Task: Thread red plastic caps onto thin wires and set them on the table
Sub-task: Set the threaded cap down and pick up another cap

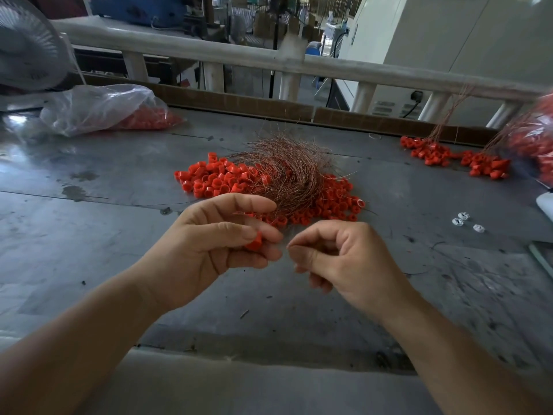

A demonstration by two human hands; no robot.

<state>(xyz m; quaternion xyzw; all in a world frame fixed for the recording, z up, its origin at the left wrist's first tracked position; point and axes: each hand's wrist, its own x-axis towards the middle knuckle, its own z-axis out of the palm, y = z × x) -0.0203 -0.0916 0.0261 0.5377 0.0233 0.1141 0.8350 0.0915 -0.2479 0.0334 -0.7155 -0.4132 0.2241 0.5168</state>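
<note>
My left hand (209,244) pinches a red plastic cap (254,242) between thumb and fingers, just above the grey table (104,235). Close to its right, my right hand (344,262) has thumb and forefinger pressed together, pointing at the cap; a thin wire between them is too fine to make out. Behind both hands lies a heap of loose red caps (215,181) with a tangled bundle of thin copper wires (287,172) on top.
Caps threaded on wires (449,154) lie at the far right. A clear bag of red caps (107,109) sits at the back left beside a white fan (27,43). Another bag of caps (535,139) is at the right edge. Small white parts (463,221) lie to the right.
</note>
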